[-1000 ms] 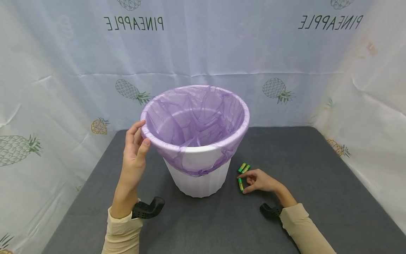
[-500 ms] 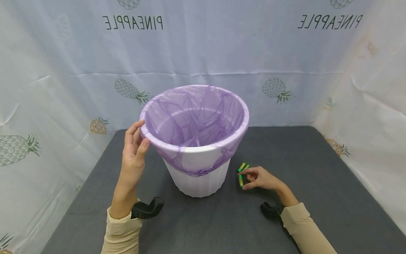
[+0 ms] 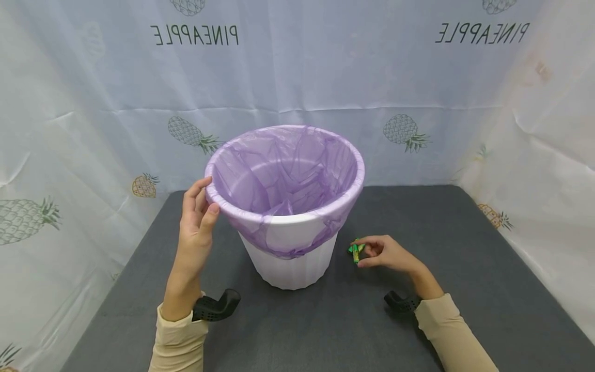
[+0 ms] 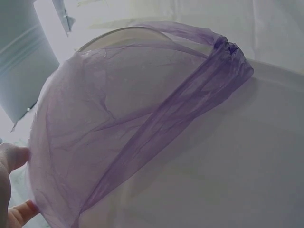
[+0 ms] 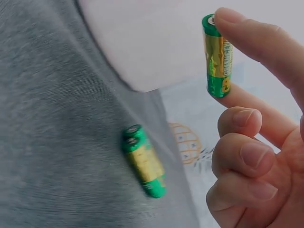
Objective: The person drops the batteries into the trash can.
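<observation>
A white trash can [image 3: 290, 271] stands upright, its rim wrapped by a thin purple bag [image 3: 260, 183]. My left hand [image 3: 194, 225] touches the left outer side of the rim with spread thumb and fingertips. In the left wrist view those fingertips meet the edge of the bag [image 4: 128, 109]. To the right of the can, my right hand [image 3: 390, 253] pinches a green and gold battery [image 5: 217, 59] end to end between thumb and index finger, the other fingers curled in. Two similar batteries [image 5: 146, 164] lie side by side on the dark cloth beneath it, partly hidden in the head view.
Dark grey cloth [image 3: 465, 258] covers the table. A pale curtain [image 3: 316, 67] printed with pineapples hangs behind and along both sides. Black wrist mounts [image 3: 216, 306] sit on both forearms.
My right hand has brought the pinched battery away from me, from in front of the other two to overlapping them in the head view. My left hand and the trash can stay put.
</observation>
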Demonstrator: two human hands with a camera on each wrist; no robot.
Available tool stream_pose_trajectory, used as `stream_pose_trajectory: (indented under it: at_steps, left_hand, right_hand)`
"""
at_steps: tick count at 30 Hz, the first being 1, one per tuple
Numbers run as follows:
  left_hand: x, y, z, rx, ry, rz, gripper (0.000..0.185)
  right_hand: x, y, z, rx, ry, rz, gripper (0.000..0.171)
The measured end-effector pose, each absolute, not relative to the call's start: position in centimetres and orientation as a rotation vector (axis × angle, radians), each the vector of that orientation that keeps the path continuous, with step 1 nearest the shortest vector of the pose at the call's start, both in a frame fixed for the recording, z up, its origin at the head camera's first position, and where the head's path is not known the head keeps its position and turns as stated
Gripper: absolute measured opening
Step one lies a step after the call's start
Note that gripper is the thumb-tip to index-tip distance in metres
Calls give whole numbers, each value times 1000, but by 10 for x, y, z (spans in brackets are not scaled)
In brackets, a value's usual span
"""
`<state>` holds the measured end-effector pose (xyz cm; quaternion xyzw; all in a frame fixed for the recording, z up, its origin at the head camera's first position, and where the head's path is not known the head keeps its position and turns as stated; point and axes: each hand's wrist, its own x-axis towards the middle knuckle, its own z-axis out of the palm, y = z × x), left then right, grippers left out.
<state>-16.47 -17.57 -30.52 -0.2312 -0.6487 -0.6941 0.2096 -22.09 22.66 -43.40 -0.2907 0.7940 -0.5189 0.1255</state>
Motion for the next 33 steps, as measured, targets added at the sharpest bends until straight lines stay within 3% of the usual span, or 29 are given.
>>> stream_pose_trajectory:
  at_steps: [12, 19, 33]
  left_hand:
    - [-165, -175, -305, -738, -1776, -1909, 42]
    - [-165, -176, -306, -681, -1787, -1920, 43]
    - [-162, -174, -301, -645, -1810, -1925, 45]
  right_hand:
    - [-216, 232, -402, -871, 2330, -1593, 47]
    - [-215, 234, -384, -970, 2291, -1666, 40]
    - [-212, 236, -359, -1012, 2317, -1699, 45]
